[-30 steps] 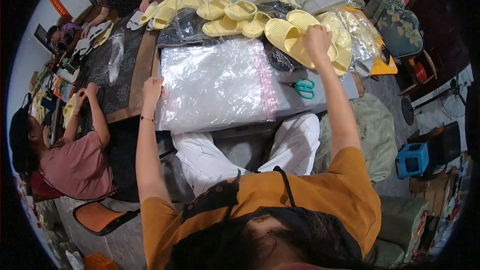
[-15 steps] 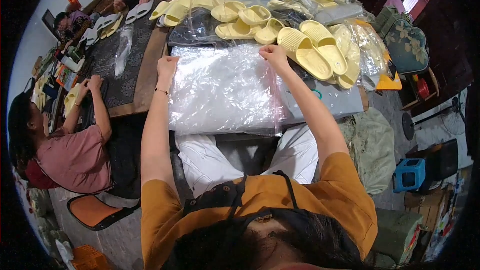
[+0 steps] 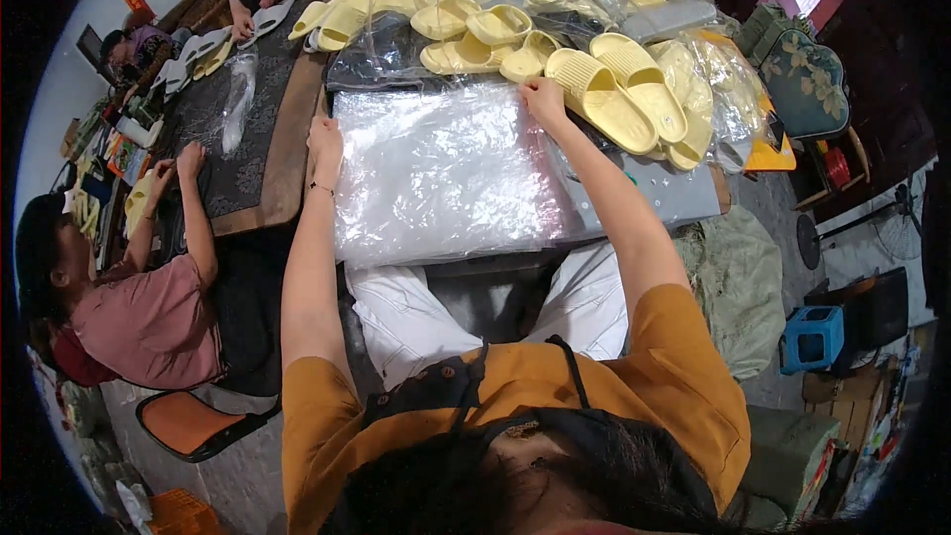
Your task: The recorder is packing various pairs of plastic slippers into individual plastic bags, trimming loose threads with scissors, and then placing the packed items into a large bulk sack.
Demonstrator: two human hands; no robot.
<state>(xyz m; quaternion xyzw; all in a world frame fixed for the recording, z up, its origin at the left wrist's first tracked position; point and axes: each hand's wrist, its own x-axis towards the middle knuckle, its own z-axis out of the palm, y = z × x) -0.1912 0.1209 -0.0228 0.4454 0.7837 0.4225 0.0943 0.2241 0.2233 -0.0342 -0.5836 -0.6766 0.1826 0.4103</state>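
Observation:
A clear plastic bag (image 3: 436,173) lies flat in front of me, shiny and wrinkled, with a pinkish strip along its right side. It seems to rest on more clear plastic; how many layers I cannot tell. My left hand (image 3: 324,142) is closed at the bag's upper left edge. At the upper right corner, my right hand (image 3: 544,102) pinches the plastic between thumb and fingers. Just right of that hand lies a pair of pale yellow slide sandals (image 3: 622,89), soles down. Beyond the bag, several more yellow slides (image 3: 474,30) lie on clear packaging.
Under the bag's right side is a grey sheet (image 3: 664,200). To the left, a dark patterned tabletop (image 3: 233,178) with a wooden edge holds grey slides (image 3: 198,52) and crumpled plastic (image 3: 238,104). A co-worker in pink (image 3: 149,322) sits there; others work across the table.
My left hand has slid slightly down the bag's left edge, and my right hand has shifted a little right. Across the table, a co-worker's hand has come into view.

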